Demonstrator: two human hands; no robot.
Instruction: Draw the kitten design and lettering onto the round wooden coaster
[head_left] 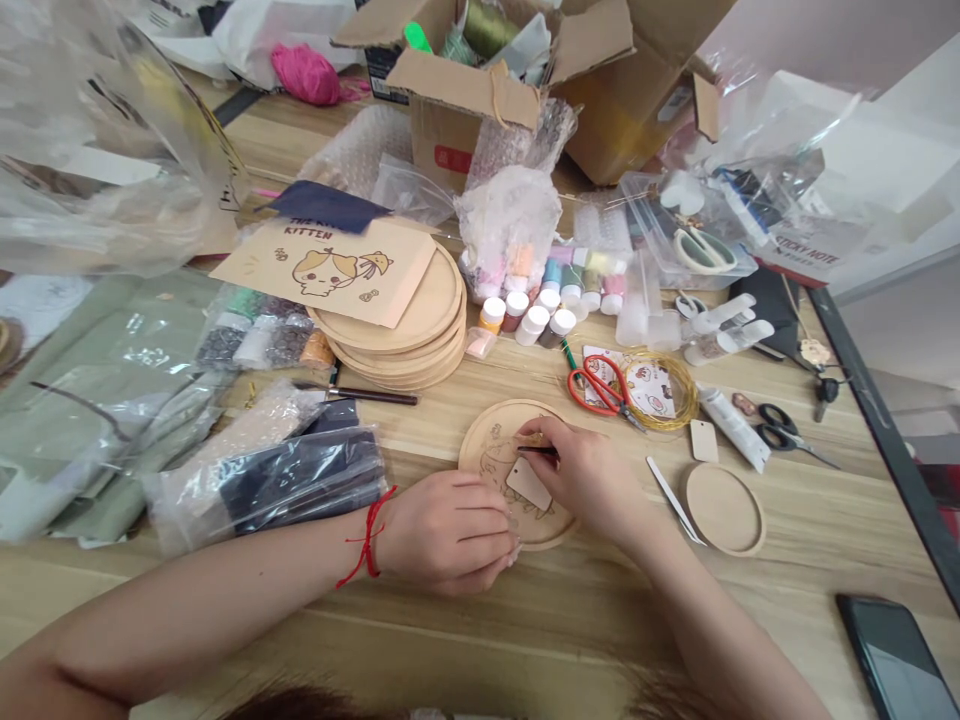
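In front of me lies a round wooden plate (480,430) with a raised rim and line drawings on its face. My left hand (446,535), a red string bracelet at its wrist, curls its fingers over the plate's left front rim. A small cream tag (530,485) rests on the drawings between my hands. Above the tag, my right hand (589,470) pinches a thin dark tool (538,451); its exact kind is too small to make out. My left fingertips are partly hidden.
Behind the plate stand stacked wooden plates (405,365) under a printed kitten card (330,265), plus small paint bottles (532,325). Rightward lie red-handled pliers (600,390), a coil of gold wire (679,390), tweezers (675,500), a small round tray (724,508), black scissors (784,430) and a phone (896,650).
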